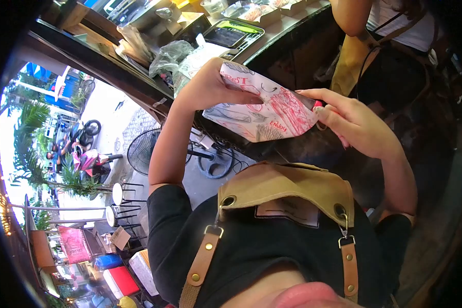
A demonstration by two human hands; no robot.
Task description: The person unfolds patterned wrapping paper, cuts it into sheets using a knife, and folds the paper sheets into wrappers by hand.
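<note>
Holding a white paper packet printed with red and black drawings [272, 110] in mid-air, short of the near edge of a grey-topped, dark-sided desk [288, 25], with the bare left hand [208, 90] pinching its left end, thumb across the printed face and fingers mostly hidden behind, and with the bare right hand [357, 118] bent at its right end, impossible to tell whether pinching paper or a small red item [318, 104] there. Looks partly finished, already formed into a tapering shape with any contents hidden. Not yet set down, and seemingly not yet settled at the right end.
</note>
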